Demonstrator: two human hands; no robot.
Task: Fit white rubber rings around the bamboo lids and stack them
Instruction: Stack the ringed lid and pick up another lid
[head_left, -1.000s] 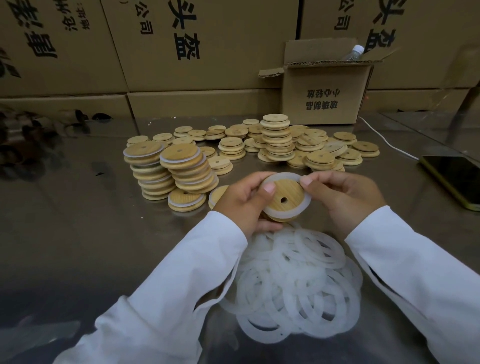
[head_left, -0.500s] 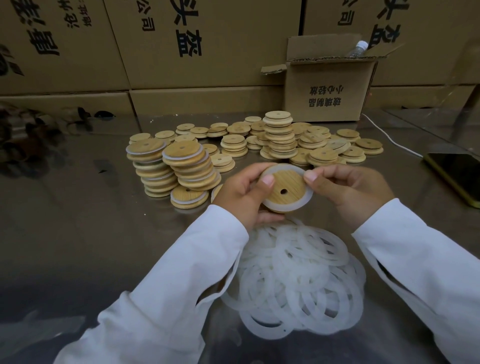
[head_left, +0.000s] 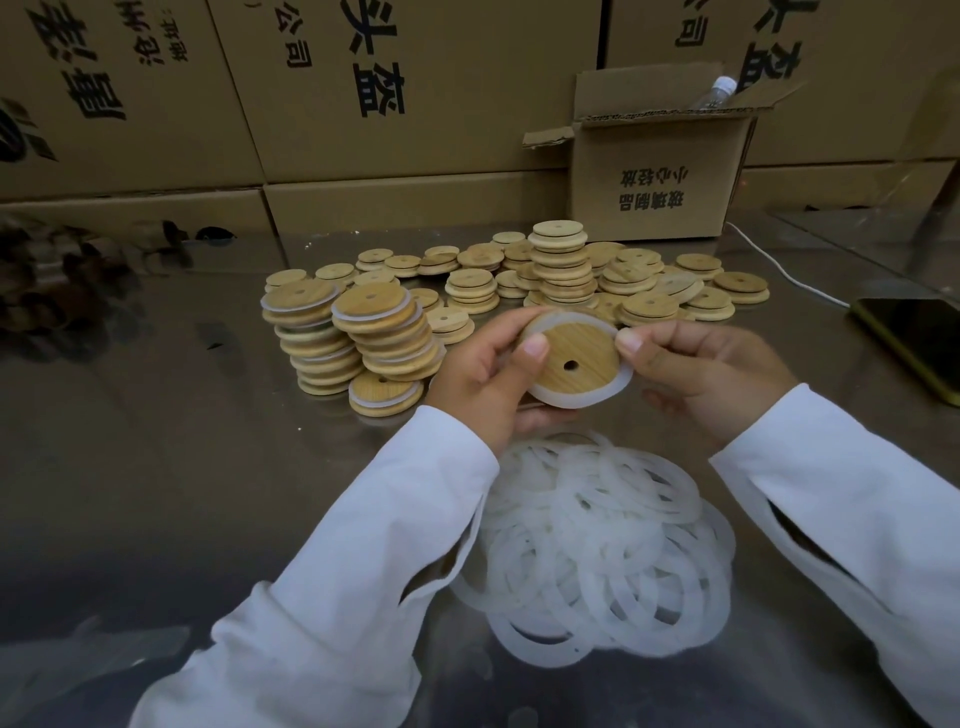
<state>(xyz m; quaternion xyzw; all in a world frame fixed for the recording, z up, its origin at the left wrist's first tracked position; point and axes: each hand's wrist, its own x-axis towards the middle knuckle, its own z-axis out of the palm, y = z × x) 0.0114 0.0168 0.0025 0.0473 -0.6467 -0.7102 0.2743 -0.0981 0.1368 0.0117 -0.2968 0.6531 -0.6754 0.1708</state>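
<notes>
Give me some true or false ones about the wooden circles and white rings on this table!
1. The left grip and the right grip both hold one bamboo lid. True.
2. That lid has no hole. False: a small round hole sits near its middle.
3. The pile of loose white rings lies nearer the person than the lid stacks. True.
4. The small cardboard box is shut. False: its flaps are open and a bottle pokes out.
5. A phone lies on the table, over on the right. True.
</notes>
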